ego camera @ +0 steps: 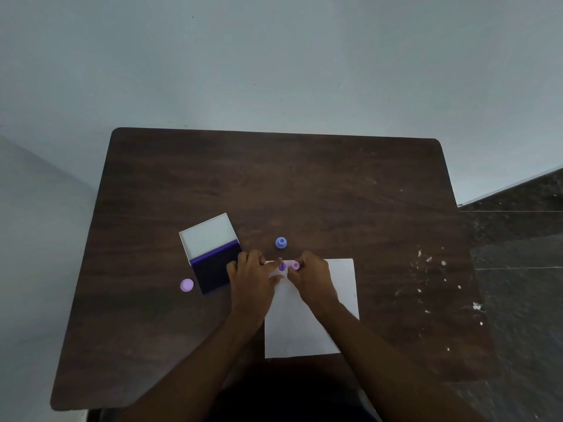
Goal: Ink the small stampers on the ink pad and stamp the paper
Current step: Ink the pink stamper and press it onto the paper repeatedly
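Head view: dark wood-grain table (304, 178), scuffed at right, bears a thin white paper (341, 287) and an open ink pad (213, 266). Left hand (253, 278) lies flat, pinning the sheet; right hand (313, 278) pinches a pink plastic stamper (295, 265) at the top edge beside a purple mark (283, 266). Wet ink could smear under fingers.
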The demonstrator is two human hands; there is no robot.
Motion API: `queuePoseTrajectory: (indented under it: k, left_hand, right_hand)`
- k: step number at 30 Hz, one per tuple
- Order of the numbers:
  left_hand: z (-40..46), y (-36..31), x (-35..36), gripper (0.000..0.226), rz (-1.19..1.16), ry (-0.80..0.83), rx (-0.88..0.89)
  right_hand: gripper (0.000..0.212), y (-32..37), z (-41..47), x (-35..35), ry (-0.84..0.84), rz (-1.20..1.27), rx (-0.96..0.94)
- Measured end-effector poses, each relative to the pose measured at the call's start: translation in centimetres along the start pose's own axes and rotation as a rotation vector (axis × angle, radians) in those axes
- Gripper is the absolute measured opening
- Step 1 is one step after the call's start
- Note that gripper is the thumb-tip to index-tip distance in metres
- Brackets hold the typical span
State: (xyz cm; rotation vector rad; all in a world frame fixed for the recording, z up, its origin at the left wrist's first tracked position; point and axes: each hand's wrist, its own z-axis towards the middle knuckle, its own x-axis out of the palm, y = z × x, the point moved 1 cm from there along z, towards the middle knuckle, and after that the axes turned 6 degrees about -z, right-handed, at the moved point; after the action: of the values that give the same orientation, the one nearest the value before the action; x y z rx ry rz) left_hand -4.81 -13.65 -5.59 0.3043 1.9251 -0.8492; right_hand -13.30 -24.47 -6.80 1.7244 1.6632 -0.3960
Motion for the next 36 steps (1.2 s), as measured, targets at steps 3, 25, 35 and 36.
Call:
queuePoseTrajectory:
  k: [3, 25, 35, 36]
  left_hand:
    - [0.1, 0.1, 0.0, 0.048, -0.011, 0.003, -0.023]
    - [0.4, -0.4, 0.1, 0.047, 0.121, -0.022, 0.087]
    - [-0.4, 0.2, -1.0, 0.043, 0.064, -0.059, 0.053]
    - [-0.5, 0.6, -1.3, 0.04, 0.043, -0.07, 0.047]
  right_hand:
    - [0.028, 0.2, -0.2, -0.1, 0.003, -0.006, 0.002]
    - [0.021, -1.6, -3.2, -4.1, -0.339, 0.221, -0.135]
    - [0.022, -1.4, -3.6, -3.5, -0.292, 0.232, -0.167]
    - [0.021, -1.2, -3.6, -3.4, -0.287, 0.245, -0.173]
